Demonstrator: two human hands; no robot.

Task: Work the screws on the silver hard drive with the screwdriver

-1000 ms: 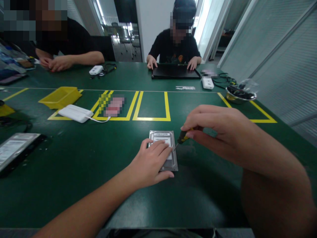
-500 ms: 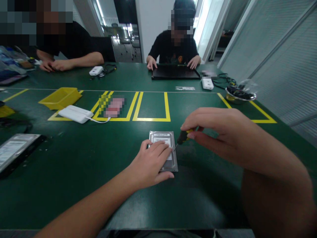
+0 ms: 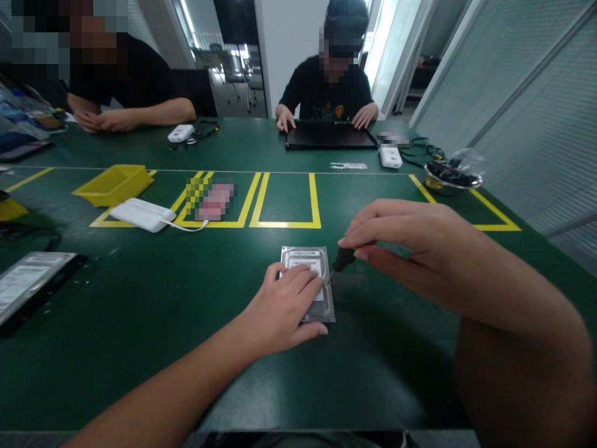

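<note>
A small silver hard drive (image 3: 303, 253) with a white label lies flat on the green table in front of me. My left hand (image 3: 291, 298) holds it down, fingers bent across the label and thumb by its near edge. Part of the label is hidden under those fingers. Pinched in my right hand (image 3: 401, 239) is a screwdriver (image 3: 344, 258) with a dark handle. It leans, and its thin shaft reaches down to the drive's right edge, where the tip is too small to make out clearly.
At far left lies a larger hard drive (image 3: 32, 283). A yellow tray (image 3: 114, 185), a white power bank (image 3: 142, 214) and a pink, blurred-out object (image 3: 216, 202) are beyond my hands. Across the table, a person touches a black flat panel (image 3: 331, 135). A metal bowl (image 3: 452, 179) stands right.
My right hand has turned slightly around the screwdriver, and less yellow shows on the handle. My left hand and the hard drive have stayed in place.
</note>
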